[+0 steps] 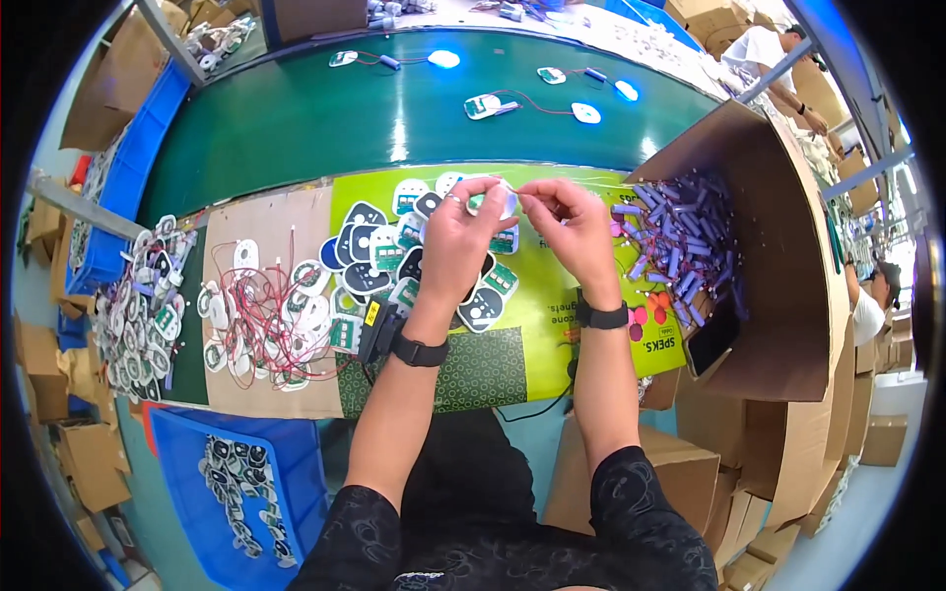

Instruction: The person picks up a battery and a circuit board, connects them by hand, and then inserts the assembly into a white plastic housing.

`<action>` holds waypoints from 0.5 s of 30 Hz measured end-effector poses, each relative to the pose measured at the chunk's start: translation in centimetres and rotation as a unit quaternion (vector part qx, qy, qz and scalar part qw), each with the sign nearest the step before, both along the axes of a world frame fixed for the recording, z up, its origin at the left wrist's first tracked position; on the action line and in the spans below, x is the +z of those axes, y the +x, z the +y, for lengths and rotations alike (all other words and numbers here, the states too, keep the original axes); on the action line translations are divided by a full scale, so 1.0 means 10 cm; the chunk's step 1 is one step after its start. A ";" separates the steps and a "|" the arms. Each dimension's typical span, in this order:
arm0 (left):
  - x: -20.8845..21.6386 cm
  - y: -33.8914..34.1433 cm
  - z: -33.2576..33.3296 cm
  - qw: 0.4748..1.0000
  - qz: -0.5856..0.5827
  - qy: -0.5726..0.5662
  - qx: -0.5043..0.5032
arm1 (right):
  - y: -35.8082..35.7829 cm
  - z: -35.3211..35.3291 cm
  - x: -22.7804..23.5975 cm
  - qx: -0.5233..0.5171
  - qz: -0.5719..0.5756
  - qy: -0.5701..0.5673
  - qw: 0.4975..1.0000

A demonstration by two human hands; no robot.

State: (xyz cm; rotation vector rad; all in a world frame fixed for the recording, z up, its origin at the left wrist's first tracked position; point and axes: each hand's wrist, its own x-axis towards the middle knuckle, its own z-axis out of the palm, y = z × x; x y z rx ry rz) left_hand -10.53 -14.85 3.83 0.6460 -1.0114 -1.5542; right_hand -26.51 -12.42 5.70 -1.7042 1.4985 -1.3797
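Left of the open cardboard box (788,276), the left hand (458,236) pinches a small white piece (508,205). Its long axis seems to run near to far, not toward the box, though fingers cover much. The right hand (576,236), closer to the box, presses thumb and forefinger together beside it.

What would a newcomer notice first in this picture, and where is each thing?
Three glowing blue lights on the green belt, near the top, would likely catch the eye first. Next comes the heap of purple cylinders at the open cardboard box on the right. In the middle, the left hand holds a small white piece, with the right hand close beside it.
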 end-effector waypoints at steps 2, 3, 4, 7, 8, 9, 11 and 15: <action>-0.02 0.00 0.00 1.000 -0.007 -0.014 0.017 | 0.05 0.02 0.05 0.011 0.040 -0.016 0.999; 0.00 -0.01 -0.01 0.999 -0.015 -0.028 0.029 | 0.07 0.04 0.06 0.013 0.056 -0.040 0.998; 0.03 -0.02 0.02 0.999 -0.009 -0.027 0.037 | 0.08 0.07 0.10 0.014 0.072 -0.066 0.995; 0.07 -0.06 0.16 1.000 -0.023 -0.017 0.002 | 0.20 0.31 0.24 -0.058 0.047 -0.038 0.997; 0.05 -0.10 0.22 0.999 -0.031 -0.023 0.022 | 0.23 0.38 0.24 -0.073 0.065 -0.055 0.994; 0.08 -0.11 0.29 0.999 -0.025 -0.026 0.016 | 0.23 0.47 0.27 -0.079 0.071 -0.058 0.993; 0.08 -0.04 0.39 0.963 -0.203 -0.164 0.064 | 0.22 0.68 0.28 -0.103 0.119 -0.085 0.984; 0.13 0.13 0.70 0.945 -0.254 -0.206 0.007 | 0.20 1.12 0.34 -0.079 0.144 -0.079 0.983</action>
